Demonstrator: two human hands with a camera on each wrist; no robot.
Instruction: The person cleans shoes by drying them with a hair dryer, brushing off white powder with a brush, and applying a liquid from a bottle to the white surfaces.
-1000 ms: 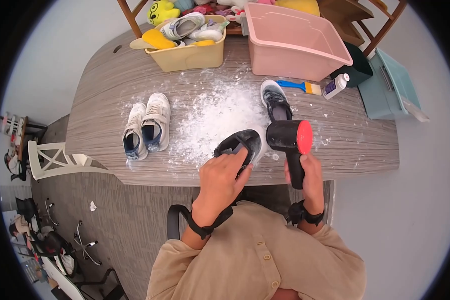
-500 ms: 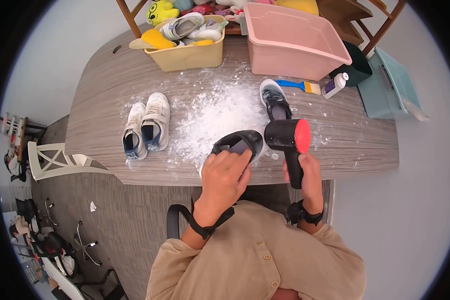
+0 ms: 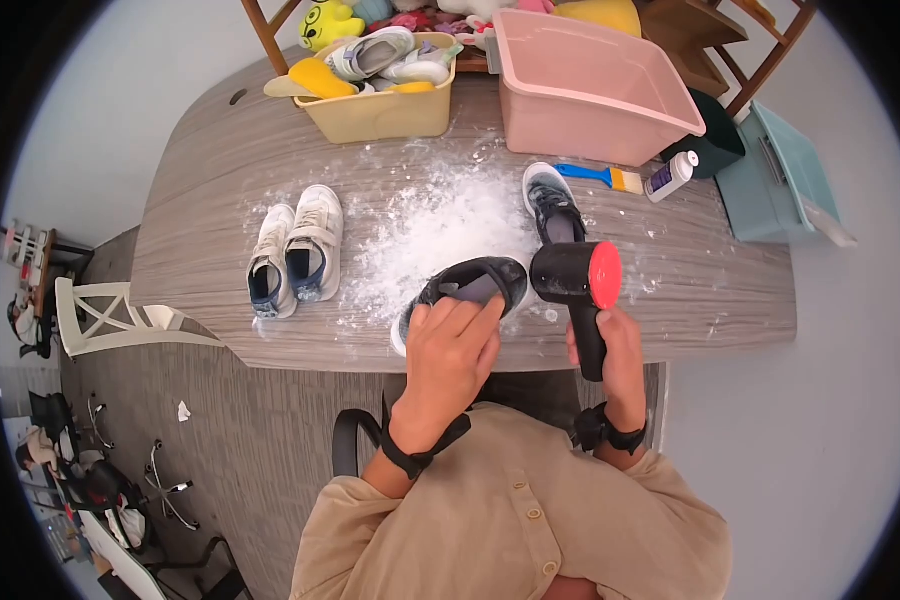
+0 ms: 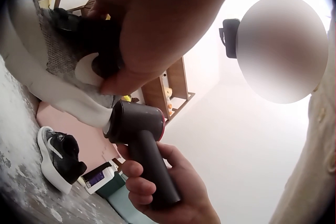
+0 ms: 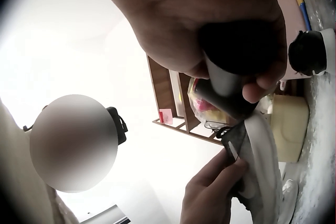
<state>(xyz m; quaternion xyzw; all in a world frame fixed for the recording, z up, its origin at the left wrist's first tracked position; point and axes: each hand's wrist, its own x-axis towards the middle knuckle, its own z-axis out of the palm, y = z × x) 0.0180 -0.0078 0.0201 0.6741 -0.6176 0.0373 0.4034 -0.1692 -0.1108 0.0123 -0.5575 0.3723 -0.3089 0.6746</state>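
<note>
I'm watching the person working on a black shoe [image 3: 470, 278], which is apparently hovering just inside the near edge of the surface [image 3: 710, 300]. The left hand [image 3: 448, 345] is pinching its side wall, fingers over the opening, and the right hand [image 3: 622, 350] is wrapping round the handle of a black blower [image 3: 562, 272]. The barrel is facing the shoe's right end; whether they're touching I can't tell. My guess is that powder is being blown off, though I'm not seeing any air or dust moving. The next move is probably calling for turning the shoe to present another side while keeping the barrel aimed. Room is running short ahead: the other black shoe [image 3: 550, 198] is sitting right behind the blower, with the brush [image 3: 592, 174] and bottle [image 3: 672, 176] beyond. More open space is lying to the right; leftward, loose powder [image 3: 450, 220] is spreading towards the white shoes [image 3: 310, 245].
</note>
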